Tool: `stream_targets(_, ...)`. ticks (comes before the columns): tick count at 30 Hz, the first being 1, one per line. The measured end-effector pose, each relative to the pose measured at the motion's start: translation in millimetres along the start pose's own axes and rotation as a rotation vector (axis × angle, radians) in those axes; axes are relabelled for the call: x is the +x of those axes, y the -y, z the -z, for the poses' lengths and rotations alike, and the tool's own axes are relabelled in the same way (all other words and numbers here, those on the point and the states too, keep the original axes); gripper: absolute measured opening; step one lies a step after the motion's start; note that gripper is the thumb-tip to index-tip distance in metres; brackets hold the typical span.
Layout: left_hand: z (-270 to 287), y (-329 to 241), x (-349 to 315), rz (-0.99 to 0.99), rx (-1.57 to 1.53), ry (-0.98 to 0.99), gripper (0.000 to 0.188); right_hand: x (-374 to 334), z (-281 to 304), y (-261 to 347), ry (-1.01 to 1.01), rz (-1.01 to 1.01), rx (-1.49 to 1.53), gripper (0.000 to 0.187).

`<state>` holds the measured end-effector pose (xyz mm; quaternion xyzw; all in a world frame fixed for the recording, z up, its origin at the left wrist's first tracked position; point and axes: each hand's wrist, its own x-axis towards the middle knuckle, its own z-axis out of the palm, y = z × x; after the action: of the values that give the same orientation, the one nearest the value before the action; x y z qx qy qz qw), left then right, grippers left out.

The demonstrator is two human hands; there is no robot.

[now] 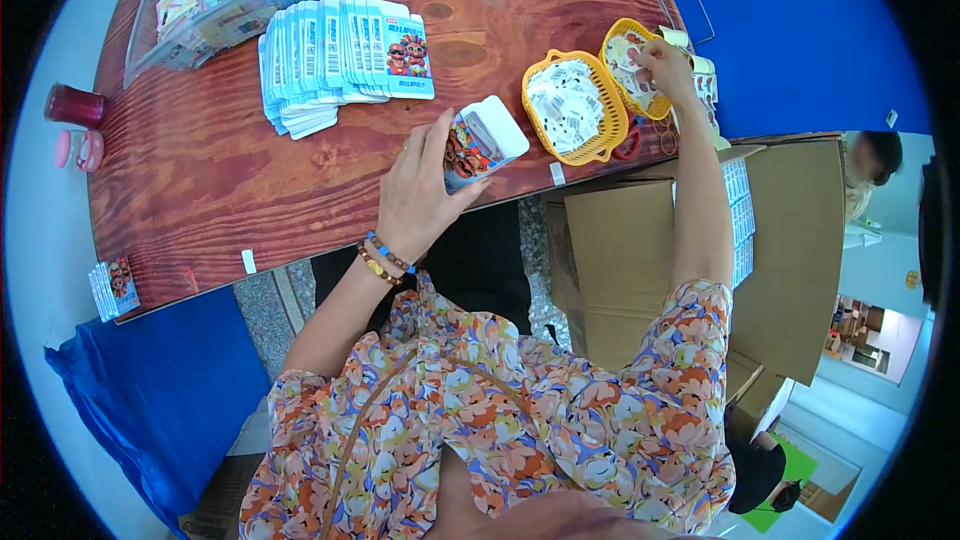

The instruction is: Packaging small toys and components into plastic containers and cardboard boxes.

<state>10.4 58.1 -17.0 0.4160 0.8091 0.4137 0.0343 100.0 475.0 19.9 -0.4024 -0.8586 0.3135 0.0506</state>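
Note:
My left hand (415,185) is wrapped round a small blue-and-white cardboard box (475,150) with cartoon figures on its front. The box is tilted near the table's front edge, and its end toward the baskets appears open. Over the far yellow basket (610,40), my right hand (662,70) reaches down among white, round-looking pieces with dark and reddish marks. Its fingers are drawn together at the pieces; what they pinch, if anything, is hidden. Beside it, a nearer yellow basket (535,120) holds many small white printed packets (572,105).
Flat blue-and-white boxes (340,55) lie in overlapping rows on the wooden table (230,180). Behind stand clear plastic bins (240,15), one full of colourful cards. A large open carton (630,260) stands at the right. Red and pink jars (75,105) are at far left.

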Motion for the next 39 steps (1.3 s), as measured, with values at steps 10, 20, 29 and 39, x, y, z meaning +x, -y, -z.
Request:
stream_targets(10, -1, 2, -2, -0.01, -0.003, -0.016, 0.083, -9, 13, -8, -0.122, 0.095, -0.019, 0.016)
stream_targets(20, 4, 6, 3, -0.023, 0.075, -0.15, 0.081, -155, -63, 154, 0.095, 0.644, 0.361, 0.006)
stream_targets(29, 14, 11, -4, 0.044, 0.031, -0.193, 0.086, -188, -99, 183, 0.034, 0.765, 0.077, 0.018)
stream_targets(39, 14, 8, 2, 0.04, -0.018, -0.394, 0.088, -218, -167, 155, -0.298, 0.782, 0.366, 0.047)
